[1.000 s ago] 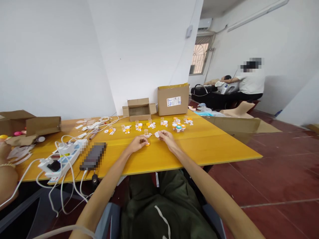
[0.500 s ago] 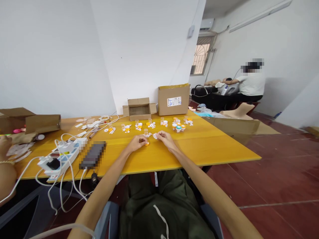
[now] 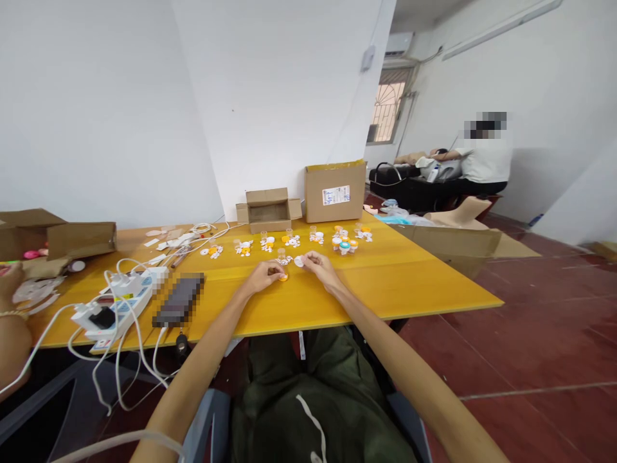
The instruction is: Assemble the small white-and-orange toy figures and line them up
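Observation:
My left hand (image 3: pixel 263 276) rests at the table, its fingers closed on a small orange round cap (image 3: pixel 284 278) that they partly hide. Between the thumb and fingers of my right hand (image 3: pixel 319 269) is a white disc (image 3: pixel 299 262). Just beyond both hands stands a small clear cup (image 3: pixel 281 253), with little white pieces (image 3: pixel 288 261) beside it. A cluster of small jars (image 3: pixel 344 245) with orange, white and teal lids is to the right. Piles of white and orange parts (image 3: pixel 291 240) with clear cups form a row farther back.
An opened small carton (image 3: pixel 270 217) and a bigger box (image 3: pixel 335 193) stand at the back. On the left are a power strip (image 3: pixel 139 299) with cables, a phone (image 3: pixel 179 299) and an open box (image 3: pixel 81 239). Another person's arm (image 3: pixel 13 341) shows at the left edge; someone sits far right.
The white disc in my right hand now shows more of its flat face. Both hands have otherwise hardly moved, and the view has shifted slightly.

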A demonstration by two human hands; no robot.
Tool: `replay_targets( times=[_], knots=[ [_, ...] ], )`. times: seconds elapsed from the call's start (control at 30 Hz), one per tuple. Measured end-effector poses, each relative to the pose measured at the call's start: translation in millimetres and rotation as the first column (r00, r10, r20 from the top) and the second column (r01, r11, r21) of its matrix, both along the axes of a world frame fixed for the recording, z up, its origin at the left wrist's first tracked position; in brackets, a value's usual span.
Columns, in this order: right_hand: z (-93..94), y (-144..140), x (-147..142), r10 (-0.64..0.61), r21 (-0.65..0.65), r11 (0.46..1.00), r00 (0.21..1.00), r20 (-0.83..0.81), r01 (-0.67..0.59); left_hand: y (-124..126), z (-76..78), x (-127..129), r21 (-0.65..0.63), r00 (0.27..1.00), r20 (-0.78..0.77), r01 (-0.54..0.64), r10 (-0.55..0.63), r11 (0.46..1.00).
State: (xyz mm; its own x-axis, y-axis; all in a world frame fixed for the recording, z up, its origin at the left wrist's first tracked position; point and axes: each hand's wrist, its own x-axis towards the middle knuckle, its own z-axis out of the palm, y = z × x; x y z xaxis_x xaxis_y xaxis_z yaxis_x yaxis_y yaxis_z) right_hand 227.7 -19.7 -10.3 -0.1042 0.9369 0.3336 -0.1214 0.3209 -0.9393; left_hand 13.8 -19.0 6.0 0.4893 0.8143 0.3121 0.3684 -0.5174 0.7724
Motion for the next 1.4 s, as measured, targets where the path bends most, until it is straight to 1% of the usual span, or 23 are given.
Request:
replay_targets(
  times=[0.1,0.2,0.4,0.53,0.63,0.73,0.8,0.87,0.93,1.07,1.13,1.17,1.2,1.23,1.27,1.33,1.4],
  knots=[
    [2.0,-3,-1,0.013,-0.016,1.0,0.999,-0.029,-0.014,-1,0.9,0,0.004,1.0,0.003,0.007,-0.007,1.0],
    [4.4,-5,-1,0.016,-0.019,1.0,1.0,-0.024,-0.017,-2,2.8,1,0.001,1.0,-0.004,0.012,-0.012,1.0],
    [7.1,-5,-2,-0.037,0.045,0.998,0.999,0.017,0.036,-5,3.9,1,-0.026,1.0,-0.004,0.002,-0.002,1.0],
    [5.2,-2,-1,-0.036,0.054,0.998,0.999,0.021,0.035,-6,1.6,2,-0.024,1.0,0.025,-0.006,0.006,1.0],
    [1.5,1,0,-0.015,0.087,0.996,0.996,0.088,0.007,-6,0.7,2,-0.027,0.999,0.04,0.005,-0.004,1.0],
    [-2.8,2,-2,-0.026,0.154,0.988,0.969,0.244,-0.012,-7,1.2,2,-0.042,0.999,0.046,0.014,-0.012,0.999],
    [-4.9,0,-4,-0.083,0.223,0.975,0.919,0.385,-0.006,-7,2.1,2,-0.051,0.999,0.047,0.014,-0.012,0.999],
    [-6.0,-3,-6,-0.172,0.308,0.951,0.837,0.519,0.005,-8,2.9,2,-0.057,0.999,0.049,0.013,-0.01,0.998],
    [-6.3,-7,-8,-0.262,0.377,0.926,0.745,0.613,0.015,-8,3.4,2,-0.062,0.999,0.053,0.011,-0.008,0.998],
    [-6.2,-11,-11,-0.414,0.469,0.88,0.59,0.693,0.067,-8,3.6,3,-0.07,0.998,0.066,0.012,-0.007,0.998],
    [-6.6,-10,-10,-0.456,0.482,0.87,0.532,0.713,0.1,-8,3.6,3,-0.071,0.998,0.063,0.016,-0.012,0.997],
    [-7.0,-10,-10,-0.462,0.477,0.872,0.517,0.721,0.114,-8,3.7,3,-0.07,0.998,0.063,0.018,-0.014,0.997],
    [-7.4,-9,-10,-0.455,0.463,0.878,0.52,0.723,0.123,-8,3.8,3,-0.069,0.998,0.062,0.02,-0.016,0.997],
    [-7.8,-7,-10,-0.434,0.442,0.888,0.544,0.718,0.126,-8,3.9,3,-0.067,0.998,0.064,0.02,-0.015,0.998],
    [-8.3,-6,-9,-0.4,0.413,0.903,0.588,0.703,0.12,-8,3.9,3,-0.068,0.998,0.064,0.023,-0.018,0.997],
    [-9.3,-2,-9,-0.29,0.34,0.937,0.715,0.637,0.077,-8,3.8,2,-0.07,0.998,0.066,0.026,-0.021,0.997],
    [-10.4,2,-8,-0.156,0.264,0.964,0.834,0.529,0.013,-8,3.2,2,-0.065,0.997,0.076,0.03,-0.025,0.997]
  ],
)
